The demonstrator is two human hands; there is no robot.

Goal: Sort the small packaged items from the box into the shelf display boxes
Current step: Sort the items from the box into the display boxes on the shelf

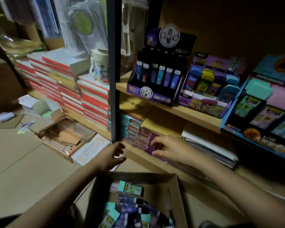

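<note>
Down at floor level in a dim stockroom, a person's left hand point(113, 155) hangs released, fingers loosely curled around nothing, just beside the foot of a black shelf post point(113, 71). The right hand point(164, 149) reaches onto the lower shelf point(135, 153), its bent fingertips touching a row of flat purple packs point(148, 140); whether it is grasping one cannot be told.

Below both forearms sits an open cardboard box point(138, 176), with a jumble of small packaged items point(128, 209) in teal, purple and black filling its bottom. Teal-and-red packs point(130, 125) are stacked on the lower shelf to the left of the purple ones.

On the upper shelf point(187, 112) three display boxes stand side by side: a black display box point(155, 83) with upright blue and purple packs, a purple display box point(209, 89) heaped with coloured pieces, and a blue display box point(266, 104) at the right edge, tilted forward.

Left of the post, red-edged notebooks point(72, 89) are piled in tall stacks, a pale wrapped cup point(100, 63) on top. An open carton point(64, 137) lies on the floor point(23, 153).
</note>
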